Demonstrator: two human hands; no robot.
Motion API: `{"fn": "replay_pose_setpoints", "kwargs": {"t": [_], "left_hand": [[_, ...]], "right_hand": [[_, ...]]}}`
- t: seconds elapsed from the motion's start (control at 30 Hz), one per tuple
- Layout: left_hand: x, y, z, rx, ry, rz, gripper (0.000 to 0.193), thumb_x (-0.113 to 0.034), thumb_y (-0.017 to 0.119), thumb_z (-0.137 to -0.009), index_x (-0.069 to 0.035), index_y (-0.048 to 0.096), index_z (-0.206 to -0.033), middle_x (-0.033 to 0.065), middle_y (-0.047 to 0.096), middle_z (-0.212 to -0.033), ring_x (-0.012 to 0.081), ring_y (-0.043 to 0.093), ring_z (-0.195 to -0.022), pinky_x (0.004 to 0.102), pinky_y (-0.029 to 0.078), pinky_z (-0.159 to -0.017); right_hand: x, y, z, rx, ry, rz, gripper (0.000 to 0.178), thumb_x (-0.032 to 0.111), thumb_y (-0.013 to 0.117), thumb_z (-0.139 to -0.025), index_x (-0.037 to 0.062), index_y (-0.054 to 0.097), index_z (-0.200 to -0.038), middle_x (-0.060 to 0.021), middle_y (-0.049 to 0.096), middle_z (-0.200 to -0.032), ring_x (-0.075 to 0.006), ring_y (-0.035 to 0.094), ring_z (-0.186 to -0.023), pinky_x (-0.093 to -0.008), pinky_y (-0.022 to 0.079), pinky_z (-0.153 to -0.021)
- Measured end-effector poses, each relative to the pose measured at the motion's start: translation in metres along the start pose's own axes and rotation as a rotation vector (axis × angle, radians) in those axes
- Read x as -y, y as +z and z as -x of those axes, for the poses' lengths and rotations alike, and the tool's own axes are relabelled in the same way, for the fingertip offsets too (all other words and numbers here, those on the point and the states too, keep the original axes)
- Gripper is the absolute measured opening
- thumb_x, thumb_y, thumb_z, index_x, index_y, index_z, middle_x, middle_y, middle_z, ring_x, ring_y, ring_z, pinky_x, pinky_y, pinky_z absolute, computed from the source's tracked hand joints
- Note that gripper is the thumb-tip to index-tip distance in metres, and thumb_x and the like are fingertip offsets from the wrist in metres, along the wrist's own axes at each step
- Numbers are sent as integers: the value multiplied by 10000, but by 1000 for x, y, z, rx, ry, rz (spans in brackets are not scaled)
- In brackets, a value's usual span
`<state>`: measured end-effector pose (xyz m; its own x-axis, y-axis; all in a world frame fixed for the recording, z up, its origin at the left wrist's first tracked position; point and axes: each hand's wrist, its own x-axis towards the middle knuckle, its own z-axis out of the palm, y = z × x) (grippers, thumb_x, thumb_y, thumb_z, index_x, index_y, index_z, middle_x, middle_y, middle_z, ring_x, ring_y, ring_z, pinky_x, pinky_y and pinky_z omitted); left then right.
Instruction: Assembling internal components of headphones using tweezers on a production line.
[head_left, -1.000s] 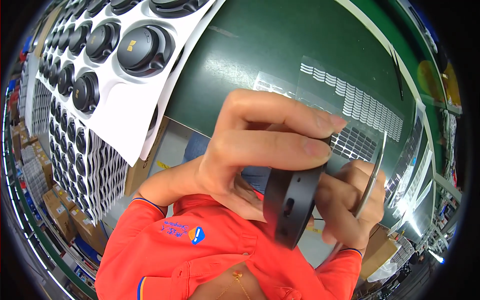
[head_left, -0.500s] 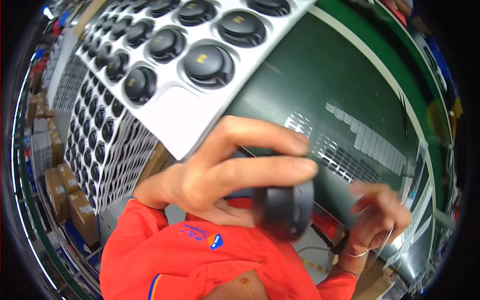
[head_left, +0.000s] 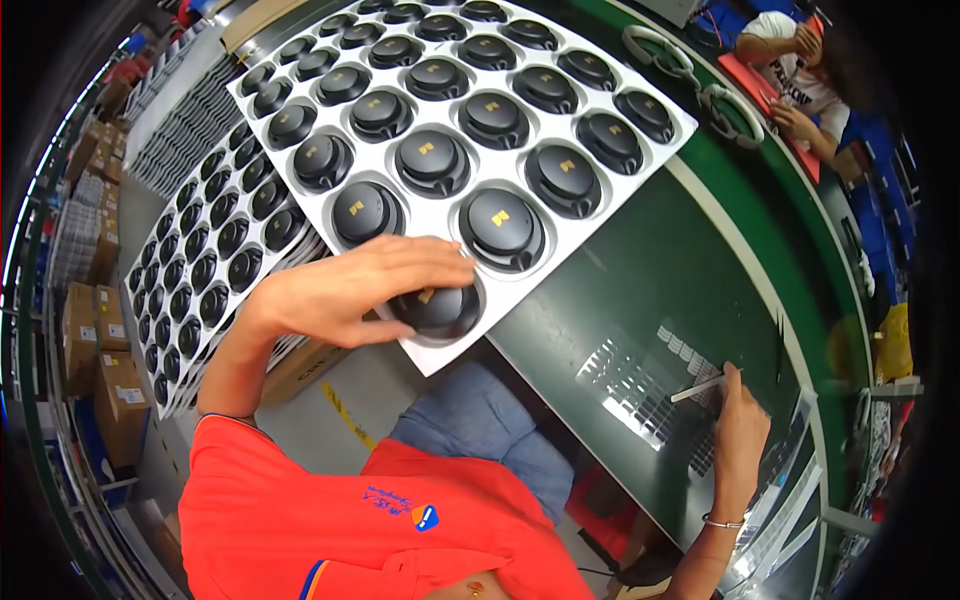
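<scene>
My left hand (head_left: 375, 285) reaches across the near corner of a white moulded tray (head_left: 425, 357). Its fingers and thumb straddle a round black headphone ear cup (head_left: 440, 308) that sits in the corner pocket. Rows of similar ear cups with small gold marks fill the other pockets, such as the ear cup (head_left: 500, 225) just beyond my fingers. My right hand (head_left: 742, 425) is over the dark green table, closed in a pinch on a slim, pale, flat tool (head_left: 697, 389). Its tip is above a sheet of small stickers (head_left: 640, 400); the tool's exact kind is unclear.
Left of the tray stands a stack of loaded trays (head_left: 215, 255), with cardboard boxes (head_left: 122, 395) farther left. A green conveyor belt (head_left: 700, 185) runs past the table's far side, with white ring-shaped parts (head_left: 660, 50) on it. Another person (head_left: 800, 90) works across it.
My left hand has carried the ear cup from in front of me to the tray's corner pocket. My right hand has turned and extended over the sticker sheet. The view has shifted.
</scene>
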<state>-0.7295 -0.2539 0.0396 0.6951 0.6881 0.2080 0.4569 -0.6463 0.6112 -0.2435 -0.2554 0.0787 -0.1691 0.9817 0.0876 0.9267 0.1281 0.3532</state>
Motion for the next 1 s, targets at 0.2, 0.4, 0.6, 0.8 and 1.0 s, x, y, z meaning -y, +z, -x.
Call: {"fn": "replay_pose_setpoints", "kwargs": {"t": [0.2, 0.4, 0.6, 0.8, 1.0], "left_hand": [[14, -7, 19, -90, 9, 48, 595, -155, 735, -825, -64, 510, -1369, 117, 478, -1445, 314, 420, -1361, 454, 289, -1137], [45, 17, 49, -1408, -322, 237, 492, -49, 662, -871, 43, 479, -1318, 142, 555, -1285, 213, 512, -1224, 366, 375, -1081], [143, 7, 114, -1594, -659, 804, 503, -309, 622, -957, 55, 497, -1280, 135, 587, -1190, 208, 593, -1035, 330, 482, -885], [202, -55, 124, -1396, -682, 799, 484, -385, 488, -1010, 32, 557, -1247, 126, 637, -1127, 202, 620, -967, 328, 495, -853], [246, -73, 112, -1494, -793, 530, 330, -299, 457, -996, -22, 616, -910, 46, 546, -600, 141, 494, -419, 281, 360, -384]], "right_hand": [[13, -21, -18, 10, -32, -83, 345, 23, 548, -915, 86, 546, -1254, -200, 678, -955, -384, 661, -864, -454, 507, -707], [7, -41, -80, -135, -53, -536, 321, 194, 557, -982, 43, 568, -1265, -148, 682, -961, -233, 645, -767, -310, 487, -633], [22, -11, -224, 116, 124, -1457, 559, 383, 556, -990, -55, 459, -1324, -146, 623, -1105, -149, 637, -799, -242, 536, -646], [62, 1, -280, 180, 98, -1747, 555, 369, 586, -974, -88, 457, -1262, -197, 611, -1085, -202, 660, -880, -282, 578, -736], [83, 11, -310, 221, 68, -1837, 349, 316, 561, -991, -15, 586, -1097, -69, 653, -848, -117, 635, -700, -212, 531, -580]]}}
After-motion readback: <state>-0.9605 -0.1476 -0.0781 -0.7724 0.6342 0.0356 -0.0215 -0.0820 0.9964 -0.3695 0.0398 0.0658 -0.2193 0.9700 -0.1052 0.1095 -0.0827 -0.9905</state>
